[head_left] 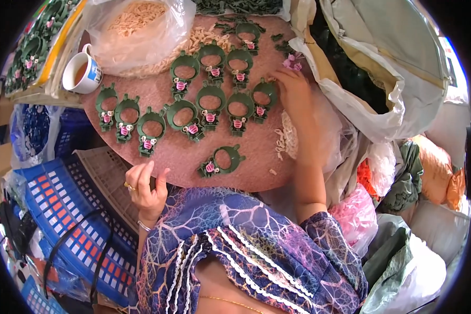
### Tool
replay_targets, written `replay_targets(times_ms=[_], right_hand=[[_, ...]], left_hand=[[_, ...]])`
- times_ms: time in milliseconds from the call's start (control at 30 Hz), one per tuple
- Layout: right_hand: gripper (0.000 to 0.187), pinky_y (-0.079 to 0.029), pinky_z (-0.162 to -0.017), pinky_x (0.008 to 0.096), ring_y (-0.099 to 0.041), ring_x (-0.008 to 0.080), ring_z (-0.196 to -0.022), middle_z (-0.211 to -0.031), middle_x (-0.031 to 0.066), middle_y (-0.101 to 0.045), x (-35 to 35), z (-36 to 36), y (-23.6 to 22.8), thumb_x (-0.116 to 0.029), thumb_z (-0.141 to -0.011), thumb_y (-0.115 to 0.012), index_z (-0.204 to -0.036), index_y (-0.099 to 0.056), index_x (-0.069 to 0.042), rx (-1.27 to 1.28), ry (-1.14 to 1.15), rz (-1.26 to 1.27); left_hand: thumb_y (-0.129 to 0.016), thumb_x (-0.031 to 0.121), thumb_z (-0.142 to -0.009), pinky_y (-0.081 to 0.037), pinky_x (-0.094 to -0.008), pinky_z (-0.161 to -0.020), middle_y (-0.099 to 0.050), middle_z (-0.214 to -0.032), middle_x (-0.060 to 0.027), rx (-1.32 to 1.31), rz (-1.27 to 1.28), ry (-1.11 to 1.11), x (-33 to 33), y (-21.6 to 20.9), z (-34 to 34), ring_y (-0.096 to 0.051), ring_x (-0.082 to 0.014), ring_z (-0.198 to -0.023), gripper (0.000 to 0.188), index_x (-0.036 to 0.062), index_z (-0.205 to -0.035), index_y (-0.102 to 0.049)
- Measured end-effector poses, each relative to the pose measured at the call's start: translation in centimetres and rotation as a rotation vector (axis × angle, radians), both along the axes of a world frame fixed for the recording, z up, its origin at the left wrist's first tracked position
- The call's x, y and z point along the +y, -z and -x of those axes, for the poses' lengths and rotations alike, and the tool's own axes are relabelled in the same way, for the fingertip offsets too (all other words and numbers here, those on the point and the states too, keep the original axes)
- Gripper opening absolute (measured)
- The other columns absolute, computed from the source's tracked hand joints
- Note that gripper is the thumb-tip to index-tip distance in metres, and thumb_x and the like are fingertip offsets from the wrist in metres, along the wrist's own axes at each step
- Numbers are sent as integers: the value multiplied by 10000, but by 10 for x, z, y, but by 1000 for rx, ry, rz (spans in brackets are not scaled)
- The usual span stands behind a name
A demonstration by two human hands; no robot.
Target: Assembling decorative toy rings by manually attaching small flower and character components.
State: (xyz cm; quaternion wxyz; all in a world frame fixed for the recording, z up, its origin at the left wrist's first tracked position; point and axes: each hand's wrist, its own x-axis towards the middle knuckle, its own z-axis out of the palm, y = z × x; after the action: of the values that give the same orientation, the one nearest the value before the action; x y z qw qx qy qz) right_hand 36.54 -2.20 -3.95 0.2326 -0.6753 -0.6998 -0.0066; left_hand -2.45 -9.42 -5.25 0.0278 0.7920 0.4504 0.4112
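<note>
Several dark green plastic ring-shaped pieces (pixel 210 98), each with small prongs and a pink-and-white ornament, lie in loose rows on the round pinkish table (pixel 193 157). A single green ring piece (pixel 226 159) lies apart, close to me. At the table's near left edge is my left hand (pixel 145 189), thumb and index finger apart, with nothing seen in it. My right hand (pixel 294 86) reaches over the far right, fingers stretched out beside the rightmost green ring piece (pixel 264 94). Just beyond those fingers sits a small heap of pink-purple parts (pixel 293 62).
A clear plastic bag (pixel 141 31) of beige pieces and a white cup (pixel 83 73) of brown liquid stand far left. Small white pieces (pixel 288 138) lie beside my right forearm. A large pale sack (pixel 403 99) borders the right; a blue basket (pixel 78 225) is at left.
</note>
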Motion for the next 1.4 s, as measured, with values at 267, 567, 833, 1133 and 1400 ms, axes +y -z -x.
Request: replay_targets(times_ms=[267, 567, 833, 1133, 1400], right_hand=[[160, -501, -714, 384, -640, 341, -825, -901, 158, -674, -15, 30, -46, -53, -833, -595, -974, -673, -47, 218, 209, 48], [168, -494, -705, 361, -656, 331, -789, -868, 200, -666, -52, 62, -81, 29, -812, -589, -952, -679, 8, 251, 144, 239], [199, -488, -716, 384, -638, 360, -815, -867, 207, -643, -51, 58, -71, 60, -767, -581, -942, -670, 22, 221, 63, 220], [202, -492, -713, 400, -623, 367, -805, -866, 189, -634, -51, 54, -53, 48, -750, -615, -940, -677, 22, 238, 38, 225], [302, -495, -693, 386, -629, 343, -786, -877, 177, -641, -51, 55, -53, 44, -745, -636, -1040, -673, -5, 274, 51, 242]], left_hand=[[-793, 149, -775, -487, -370, -725, -598, -940, -96, 4, -2, -3, 0, -3, -2, -585, -277, -828, 343, 16, -1047, -633], [-793, 144, -775, -490, -355, -720, -609, -932, -90, 8, -20, 8, 2, -4, -2, -592, -266, -827, 334, 14, -1043, -642], [-801, 126, -761, -493, -348, -714, -612, -933, -84, -16, -8, 14, 2, -3, -2, -593, -261, -826, 343, 15, -1045, -646], [-806, 110, -748, -497, -347, -707, -612, -936, -87, -22, 3, 8, 2, -1, -1, -594, -263, -825, 344, 21, -1042, -652], [-801, 99, -750, -501, -347, -696, -611, -932, -90, -22, 20, 0, 1, -2, -1, -595, -264, -809, 333, 16, -1036, -651]])
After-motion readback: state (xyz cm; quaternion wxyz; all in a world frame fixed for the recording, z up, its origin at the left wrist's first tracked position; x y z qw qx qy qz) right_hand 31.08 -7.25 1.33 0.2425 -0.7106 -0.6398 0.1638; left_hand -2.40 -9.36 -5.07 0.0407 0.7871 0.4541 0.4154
